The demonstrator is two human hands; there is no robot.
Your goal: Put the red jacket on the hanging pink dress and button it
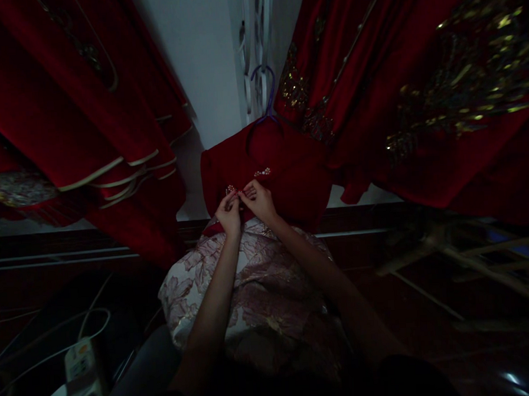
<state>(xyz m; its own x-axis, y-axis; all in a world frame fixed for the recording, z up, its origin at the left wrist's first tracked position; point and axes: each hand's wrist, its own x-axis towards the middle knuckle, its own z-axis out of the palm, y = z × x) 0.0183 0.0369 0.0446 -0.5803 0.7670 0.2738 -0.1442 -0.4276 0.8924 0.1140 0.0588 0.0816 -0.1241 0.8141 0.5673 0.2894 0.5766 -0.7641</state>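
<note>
A red garment (296, 172) hangs on a purple hanger (270, 100) in front of me. Small pearly ornaments (262, 172) sit on its chest, and a similar beaded piece (230, 189) lies lower left, partly behind my fingers. My left hand (229, 214) is closed in a pinch beside that lower piece. Almost touching it, my right hand (260, 201) also pinches with thumb and forefinger. What lies between the fingertips is too small and dark to name. Below the hands, a floral brocade fabric (197, 272) in pale pink and white spreads beneath my forearms.
Red draped garments with pale trim (78, 113) hang at left. More red garments with gold sequins (483, 62) hang at right. A white metal rack (258, 39) holds the hanger. A power strip (80, 361) with cables lies lower left; a wooden frame (467, 258) stands right.
</note>
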